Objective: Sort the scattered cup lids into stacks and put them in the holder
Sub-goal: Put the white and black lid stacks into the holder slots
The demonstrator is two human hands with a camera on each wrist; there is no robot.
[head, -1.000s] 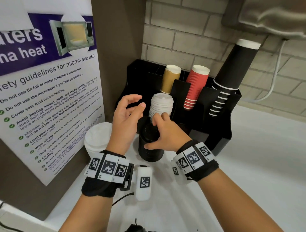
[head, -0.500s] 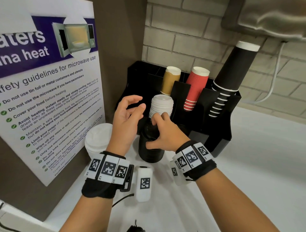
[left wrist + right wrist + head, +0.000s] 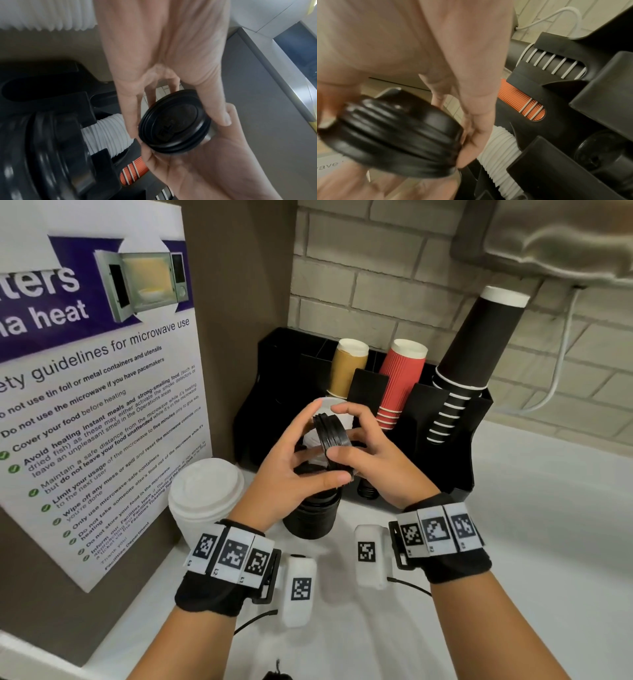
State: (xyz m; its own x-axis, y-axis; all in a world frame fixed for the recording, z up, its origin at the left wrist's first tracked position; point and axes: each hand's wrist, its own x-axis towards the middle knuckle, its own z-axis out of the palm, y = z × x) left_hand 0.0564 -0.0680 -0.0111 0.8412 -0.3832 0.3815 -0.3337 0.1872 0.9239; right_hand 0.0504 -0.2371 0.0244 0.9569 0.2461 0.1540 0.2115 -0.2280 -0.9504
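Here, our left hand [image 3: 287, 470] and right hand [image 3: 373, 460] both pinch a small stack of black lids [image 3: 330, 436] above the counter, left wrist view alone shows its embossed top [image 3: 175, 121], behind, black holder [image 3: 476, 440] keeps white lids [image 3: 106, 135], tan, red and black cups.

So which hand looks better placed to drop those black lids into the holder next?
Probably the right hand: it grips the black lids and sits nearest the black holder. The left hand only steadies them, on the side away from it.
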